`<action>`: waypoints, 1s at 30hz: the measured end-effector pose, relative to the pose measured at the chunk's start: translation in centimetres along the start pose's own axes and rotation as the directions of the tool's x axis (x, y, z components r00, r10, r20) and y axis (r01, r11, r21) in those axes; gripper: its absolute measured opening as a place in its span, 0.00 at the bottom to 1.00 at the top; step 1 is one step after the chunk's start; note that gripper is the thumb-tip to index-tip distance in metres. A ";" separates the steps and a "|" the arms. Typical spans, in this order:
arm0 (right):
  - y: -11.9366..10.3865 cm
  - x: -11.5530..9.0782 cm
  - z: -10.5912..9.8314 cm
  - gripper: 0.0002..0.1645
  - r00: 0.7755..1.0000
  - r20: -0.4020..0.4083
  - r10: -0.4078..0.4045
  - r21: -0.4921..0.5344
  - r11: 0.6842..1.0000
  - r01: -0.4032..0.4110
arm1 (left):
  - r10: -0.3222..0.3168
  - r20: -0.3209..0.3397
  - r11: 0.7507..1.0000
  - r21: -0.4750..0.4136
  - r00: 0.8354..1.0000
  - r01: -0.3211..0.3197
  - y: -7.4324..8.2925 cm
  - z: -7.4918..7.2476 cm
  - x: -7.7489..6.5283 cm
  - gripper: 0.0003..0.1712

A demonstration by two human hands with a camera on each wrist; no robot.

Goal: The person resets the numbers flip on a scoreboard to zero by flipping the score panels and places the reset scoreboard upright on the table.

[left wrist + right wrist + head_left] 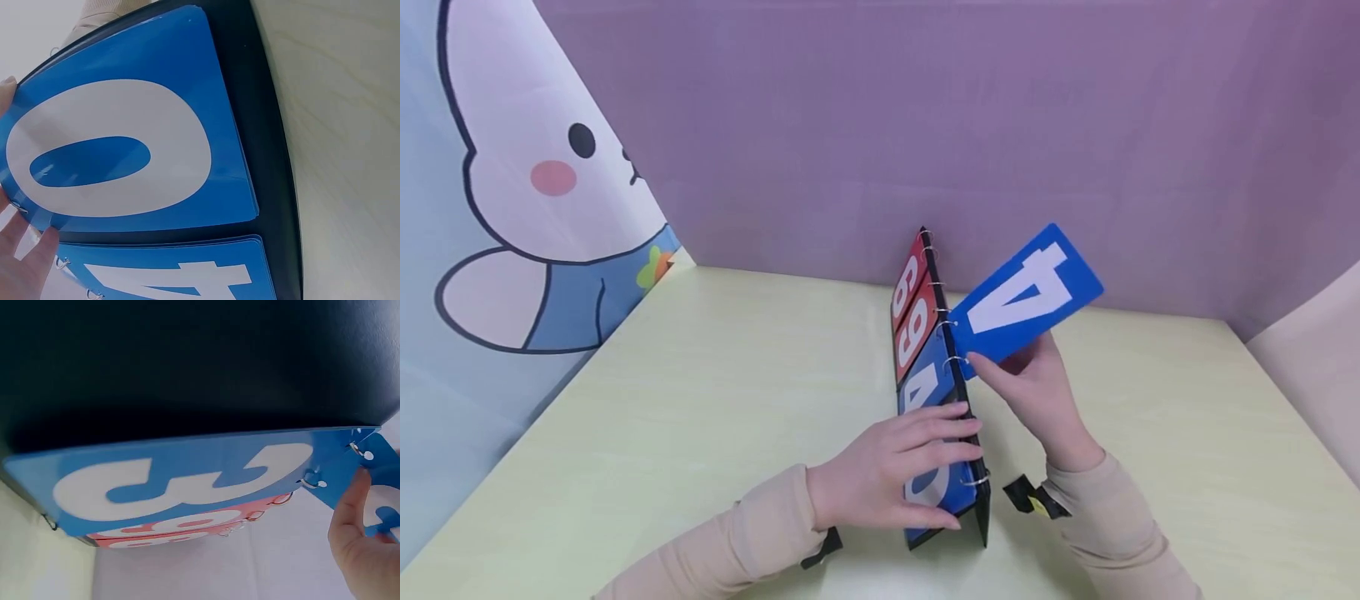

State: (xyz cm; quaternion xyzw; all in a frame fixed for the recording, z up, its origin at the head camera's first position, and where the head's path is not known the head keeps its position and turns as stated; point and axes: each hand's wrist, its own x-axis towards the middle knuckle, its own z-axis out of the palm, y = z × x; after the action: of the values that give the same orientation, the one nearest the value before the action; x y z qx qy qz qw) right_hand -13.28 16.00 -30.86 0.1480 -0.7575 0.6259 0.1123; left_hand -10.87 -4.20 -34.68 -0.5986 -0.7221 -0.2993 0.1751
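A tabletop flip scoreboard stands like a tent, its black ridge (958, 375) strung with metal rings. Facing left are red number cards (913, 321) and blue cards, including a blue 0 card (181, 56). My left hand (898, 467) spreads across the near blue card, fingertips touching the ridge and thumb lower down. A blue 4 card (1030, 296) is lifted off the ridge on the right side, still on its rings. Near its ringed edge, my right hand (1041, 392) pinches this card; some fingers are hidden behind it.
In the right wrist view, a blue 3 card (181, 481) hangs on the scoreboard's other side, near the dark panel (187, 369). The pale table (760, 358) meets a purple backdrop (880, 125). Black straps (1033, 498) show by the wrists.
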 end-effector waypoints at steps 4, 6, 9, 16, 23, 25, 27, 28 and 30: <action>0.2 0.3 0.2 0.47 0.993 0.038 -0.116 -0.010 0.993 0.117 | 0.011 -0.007 1.000 0.008 1.000 -0.011 0.0 0.0 -0.1 0.39; 0.3 0.4 0.4 0.43 0.984 0.038 -0.173 -0.037 0.984 0.174 | 0.029 -0.017 0.999 0.022 0.999 -0.029 -0.1 0.0 -0.1 0.39; 0.5 0.5 0.6 0.26 0.960 0.035 -0.277 -0.095 0.955 0.279 | 0.069 -0.043 0.996 0.062 0.997 -0.066 -0.1 0.0 -0.1 0.39; 1.4 1.1 0.4 0.15 0.888 0.117 -0.445 -0.268 0.847 0.459 | 0.071 -0.036 0.994 0.090 0.997 -0.067 0.0 -0.1 0.0 0.39; 1.6 1.9 -0.4 0.17 0.836 0.268 -0.479 -0.280 0.792 0.543 | -0.007 0.034 0.999 0.041 0.999 0.005 0.1 -0.2 0.0 0.39; 1.6 2.1 -0.5 0.16 0.824 0.307 -0.477 -0.276 0.784 0.556 | -0.001 0.029 0.999 0.045 1.000 0.000 0.1 -0.2 0.1 0.39; 1.5 2.2 -0.6 0.15 0.816 0.348 -0.462 -0.282 0.778 0.561 | 0.006 0.020 0.999 0.050 1.000 -0.007 0.1 -0.2 0.1 0.39; 1.4 2.2 -0.6 0.14 0.811 0.369 -0.454 -0.288 0.774 0.564 | 0.012 0.014 0.998 0.054 1.000 -0.013 0.1 -0.2 0.1 0.39; 1.4 2.2 -0.7 0.11 0.804 0.411 -0.430 -0.302 0.768 0.565 | 0.034 -0.003 0.997 0.066 0.999 -0.034 0.0 -0.2 0.1 0.39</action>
State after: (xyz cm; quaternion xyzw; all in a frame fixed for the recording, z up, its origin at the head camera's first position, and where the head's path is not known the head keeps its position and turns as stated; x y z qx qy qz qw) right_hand -15.81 16.73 -31.21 0.4175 -0.8113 0.3670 0.1811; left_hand -10.91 -4.26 -34.48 -0.6039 -0.7211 -0.2736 0.2015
